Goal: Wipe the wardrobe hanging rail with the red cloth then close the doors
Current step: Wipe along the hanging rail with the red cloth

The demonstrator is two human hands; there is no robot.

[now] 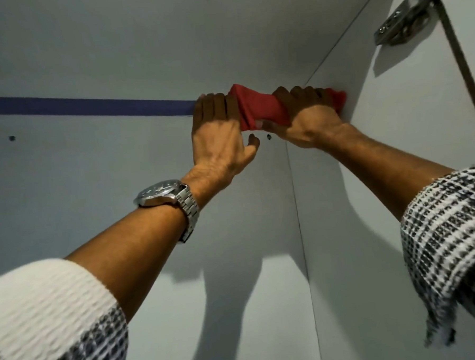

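Best bet for this step, I'd say: keep the red cloth [257, 110] wrapped snug round the rail [84, 106] and drag it leftward along the bare dark stretch running off to the left of the left hand [217, 131]. That hand's grip was curled over the rail at the cloth's left end, thumb loose underneath. Just to its right, the right hand [307, 121] was clamped shut on the cloth, bunching it up against the side panel [393, 122]. A door hinge [404, 19] sat up above and right, so doors weren't closed yet.

Red cloth [257, 110] bunched around dark blue rail [89, 106], near side wall.
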